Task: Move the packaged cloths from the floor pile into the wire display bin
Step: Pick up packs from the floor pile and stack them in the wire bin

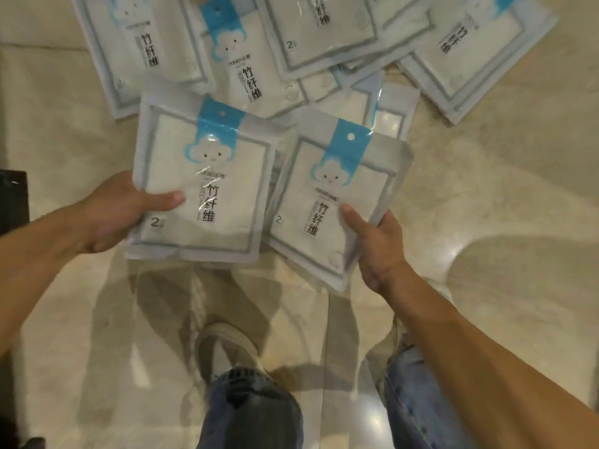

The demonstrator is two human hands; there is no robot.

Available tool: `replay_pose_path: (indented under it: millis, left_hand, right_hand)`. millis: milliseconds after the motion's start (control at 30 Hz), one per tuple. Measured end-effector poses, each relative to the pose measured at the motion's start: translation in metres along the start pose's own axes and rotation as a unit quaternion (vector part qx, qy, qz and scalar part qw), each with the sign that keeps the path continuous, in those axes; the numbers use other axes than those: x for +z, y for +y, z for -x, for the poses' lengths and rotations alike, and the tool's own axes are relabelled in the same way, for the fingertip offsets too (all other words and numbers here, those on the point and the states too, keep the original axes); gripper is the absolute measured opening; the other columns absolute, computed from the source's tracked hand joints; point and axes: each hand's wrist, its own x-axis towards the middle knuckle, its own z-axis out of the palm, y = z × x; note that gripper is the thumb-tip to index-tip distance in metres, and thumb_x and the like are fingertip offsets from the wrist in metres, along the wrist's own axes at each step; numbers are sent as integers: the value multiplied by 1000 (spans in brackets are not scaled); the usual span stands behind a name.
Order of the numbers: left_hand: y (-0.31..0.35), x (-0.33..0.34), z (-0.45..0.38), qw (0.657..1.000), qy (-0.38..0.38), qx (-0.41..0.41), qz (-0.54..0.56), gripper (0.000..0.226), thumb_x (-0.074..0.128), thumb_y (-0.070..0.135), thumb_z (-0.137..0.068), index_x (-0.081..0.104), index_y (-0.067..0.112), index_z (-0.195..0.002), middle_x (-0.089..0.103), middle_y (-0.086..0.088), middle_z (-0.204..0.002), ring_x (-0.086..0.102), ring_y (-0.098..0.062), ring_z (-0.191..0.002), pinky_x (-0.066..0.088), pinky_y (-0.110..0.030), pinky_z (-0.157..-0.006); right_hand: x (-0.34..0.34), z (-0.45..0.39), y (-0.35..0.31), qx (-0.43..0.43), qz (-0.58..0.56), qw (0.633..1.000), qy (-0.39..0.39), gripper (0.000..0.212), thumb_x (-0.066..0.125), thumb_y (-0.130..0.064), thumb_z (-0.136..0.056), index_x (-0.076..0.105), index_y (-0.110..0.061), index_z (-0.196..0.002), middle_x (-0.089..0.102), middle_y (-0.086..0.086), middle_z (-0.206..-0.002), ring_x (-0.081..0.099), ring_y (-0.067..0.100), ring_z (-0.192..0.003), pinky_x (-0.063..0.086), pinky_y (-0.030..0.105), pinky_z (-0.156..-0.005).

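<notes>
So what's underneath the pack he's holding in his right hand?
Under the right hand's pack lie more packaged cloths from the floor pile, on shiny floor tile. Only their edges show; the rest is covered. The fingers beneath are hidden too.

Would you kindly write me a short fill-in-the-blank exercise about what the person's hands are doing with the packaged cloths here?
1. The left hand grips a packet with its ____ pressed on the front.
2. The right hand holds a second packet by its lower ____ edge.
3. The pile of other packets lies on the ____.
4. The band at the top of each held packet is coloured ____.

Missing words: thumb; right; floor; blue
</notes>
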Motion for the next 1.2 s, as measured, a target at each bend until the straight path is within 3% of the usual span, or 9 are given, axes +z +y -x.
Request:
replay_pose_path:
  millis: [100,300,433,500,600,700,767,900,1200]
  left_hand:
    - [23,-6,50,996,43,26,78,51,76,15,-70,68,15,-121,77,-2,-114,74,-18,-103,55,-37,-94]
    - [102,-26,176,987,64,24,145,53,81,16,-63,70,13,-115,78,-10,-108,75,-31,-99,60,-46,-85]
    - [160,-48,271,981,82,68,161,107,102,50,-16,72,9,-110,79,-11,-103,77,-32,-93,64,-45,-78]
    - [190,-63,328,970,94,99,201,114,102,51,-12,70,9,-112,78,-12,-106,76,-32,-94,64,-40,-75]
    - [239,-87,421,958,91,127,240,100,105,33,-34,65,8,-123,76,-16,-113,74,-39,-102,59,-55,-88]
    - [278,-110,517,948,99,171,249,54,87,7,-69,66,8,-118,77,-15,-109,72,-41,-103,59,-55,-89]
    - [294,-121,580,945,119,187,242,61,92,12,-65,65,13,-120,78,-10,-110,74,-37,-102,60,-54,-88]
    - [305,-134,693,932,139,228,246,86,94,32,-49,62,18,-127,75,-8,-118,73,-33,-106,55,-60,-94]
    - [272,-157,865,862,282,277,318,70,93,8,-64,61,11,-127,76,-13,-112,74,-39,-101,57,-55,-88]
  right_hand:
    - [-19,29,-57,-8,18,1000,3,28,75,-7,-90,70,-6,-117,79,12,-108,76,30,-99,63,43,-83]
    - [-35,116,-201,-31,66,996,-56,30,70,-7,-93,68,-2,-123,78,14,-111,76,33,-102,64,42,-82]
    - [-25,200,-307,-24,85,990,-112,31,66,-8,-96,67,-2,-126,77,17,-114,76,33,-101,64,38,-73]
    - [-17,253,-360,-26,100,985,-136,31,66,-9,-96,67,-2,-126,77,17,-114,76,34,-100,65,39,-73]
    - [-4,343,-435,-44,129,976,-168,31,67,-9,-96,67,0,-125,77,19,-110,77,34,-96,64,37,-68]
    - [8,436,-503,-74,152,965,-201,29,66,-7,-97,67,8,-121,78,20,-99,78,29,-80,61,30,-58]
    - [16,495,-537,-87,157,959,-221,27,67,-6,-96,67,9,-118,79,18,-93,78,26,-73,59,28,-54]
    - [28,593,-583,-98,156,945,-269,25,69,-5,-93,70,6,-116,78,21,-101,78,30,-81,62,32,-58]
    - [82,696,-624,-118,234,877,-402,34,71,-8,-92,67,4,-123,76,23,-110,77,37,-93,65,41,-68]
